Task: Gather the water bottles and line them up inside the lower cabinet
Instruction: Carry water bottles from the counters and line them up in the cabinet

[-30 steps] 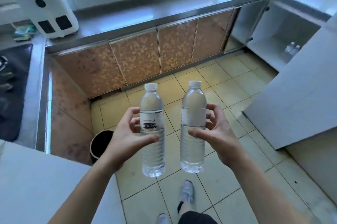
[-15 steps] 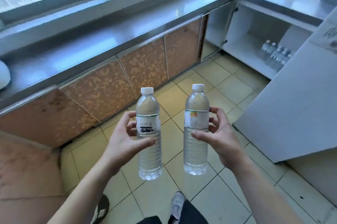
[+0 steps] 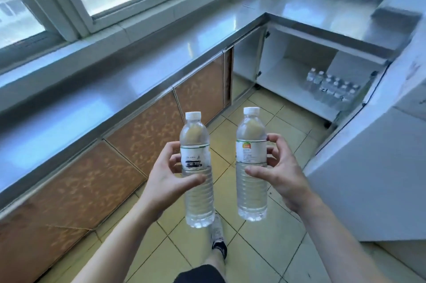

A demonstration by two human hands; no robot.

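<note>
My left hand grips a clear water bottle with a white cap and a white label, held upright in front of me. Beside it, my right hand grips a second clear bottle whose label has a green and orange mark, also upright. The two bottles are apart, above the tiled floor. Ahead on the right, the open lower cabinet has white walls, and several water bottles stand grouped on its floor at the right.
A steel countertop runs along the window and turns the corner over the cabinet. Brown patterned cabinet doors line the left. A white open door or panel stands at the right. My foot is on the yellow tiles.
The view has swung right and moved toward the corner; the open cabinet and its bottles are now larger and nearer. Both hands still carry their bottles upright in the same pose.
</note>
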